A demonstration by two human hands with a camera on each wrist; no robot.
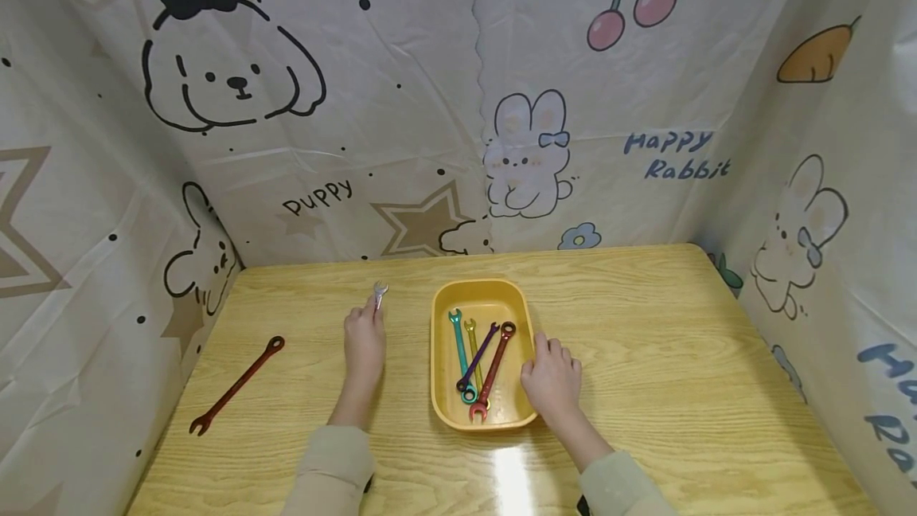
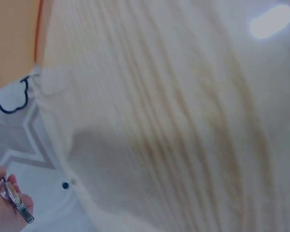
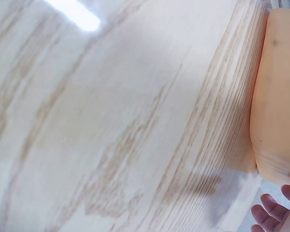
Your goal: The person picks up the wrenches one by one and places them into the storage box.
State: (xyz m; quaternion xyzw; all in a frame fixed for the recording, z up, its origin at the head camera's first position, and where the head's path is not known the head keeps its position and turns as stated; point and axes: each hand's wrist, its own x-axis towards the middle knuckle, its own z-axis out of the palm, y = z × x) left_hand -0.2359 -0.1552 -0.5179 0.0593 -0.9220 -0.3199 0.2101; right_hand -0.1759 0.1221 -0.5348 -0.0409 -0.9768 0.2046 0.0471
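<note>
My left hand point(image 1: 364, 345) pinches a small silver wrench point(image 1: 380, 291) above the table, left of the yellow tray point(image 1: 438, 357). In the left wrist view, the wrench point(image 2: 18, 205) crosses the fingers. Against the tray's right rim lies my right hand point(image 1: 555, 379), thumb side at the edge; loosely bent fingers point(image 3: 268, 217) hang outside the wall, and the thumb's contact is hidden. Inside the tray are a teal wrench point(image 1: 459, 345), a yellow wrench point(image 1: 472, 341), a purple wrench point(image 1: 481, 353) and a red wrench point(image 1: 496, 369), partly overlapping.
Another red wrench point(image 1: 239, 385) lies slantwise on the left of the wooden table point(image 1: 659, 357). Printed cloth point(image 1: 401, 126) hangs behind the table and along both sides.
</note>
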